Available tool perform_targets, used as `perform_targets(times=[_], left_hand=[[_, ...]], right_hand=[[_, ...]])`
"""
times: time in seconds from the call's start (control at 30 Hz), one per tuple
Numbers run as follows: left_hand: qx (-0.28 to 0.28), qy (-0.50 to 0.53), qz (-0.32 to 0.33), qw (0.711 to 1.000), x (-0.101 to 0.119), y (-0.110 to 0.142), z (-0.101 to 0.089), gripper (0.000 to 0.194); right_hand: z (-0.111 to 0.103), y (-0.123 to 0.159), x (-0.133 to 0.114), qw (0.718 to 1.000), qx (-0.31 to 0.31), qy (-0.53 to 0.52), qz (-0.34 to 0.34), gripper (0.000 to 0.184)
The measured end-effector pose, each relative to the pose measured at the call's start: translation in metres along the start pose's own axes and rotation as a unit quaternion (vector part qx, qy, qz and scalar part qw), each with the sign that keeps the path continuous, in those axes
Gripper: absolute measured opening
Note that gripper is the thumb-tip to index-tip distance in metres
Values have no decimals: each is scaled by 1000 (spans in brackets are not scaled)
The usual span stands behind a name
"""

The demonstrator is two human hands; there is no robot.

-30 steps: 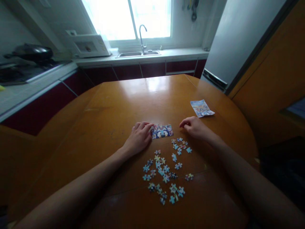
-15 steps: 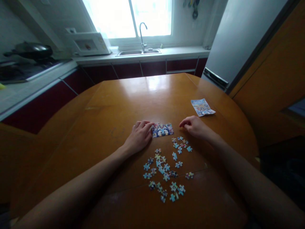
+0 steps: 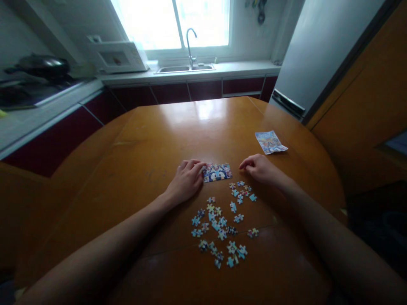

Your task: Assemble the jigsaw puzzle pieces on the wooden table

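A partly assembled jigsaw puzzle (image 3: 217, 173) with a blue and white cartoon picture lies flat on the table. My left hand (image 3: 187, 180) rests beside it, its outstretched fingertips touching the puzzle's left edge. To the right of the puzzle, apart from it, my right hand (image 3: 259, 168) lies on the table with thumb and fingers curled together. Whether anything small is between those fingers is hidden. Loose jigsaw pieces (image 3: 221, 234), mostly light blue, are scattered between my forearms. A smaller group of pieces (image 3: 240, 198) lies just below the puzzle's right end.
A creased picture sheet (image 3: 271, 142) lies beyond my right hand on the wooden table (image 3: 178, 131). Past the table's far edge stand a counter with a sink (image 3: 174, 69), a white microwave (image 3: 122, 57), a stove with a pan (image 3: 43, 65) and a fridge (image 3: 311, 55).
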State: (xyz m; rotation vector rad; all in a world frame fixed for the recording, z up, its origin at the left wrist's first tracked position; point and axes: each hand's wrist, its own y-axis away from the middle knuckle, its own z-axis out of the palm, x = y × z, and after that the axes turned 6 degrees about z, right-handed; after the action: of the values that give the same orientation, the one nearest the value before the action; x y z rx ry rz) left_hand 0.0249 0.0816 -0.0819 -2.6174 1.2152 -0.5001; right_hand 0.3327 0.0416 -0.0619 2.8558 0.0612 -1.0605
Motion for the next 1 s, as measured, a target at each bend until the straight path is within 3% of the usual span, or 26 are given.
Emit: perform_targets(times=[1.0], left_hand=[[-3,5,-11,1000,1,0,0,36]], right_hand=[[-1,0,1,1000,-5,-1,3,29]])
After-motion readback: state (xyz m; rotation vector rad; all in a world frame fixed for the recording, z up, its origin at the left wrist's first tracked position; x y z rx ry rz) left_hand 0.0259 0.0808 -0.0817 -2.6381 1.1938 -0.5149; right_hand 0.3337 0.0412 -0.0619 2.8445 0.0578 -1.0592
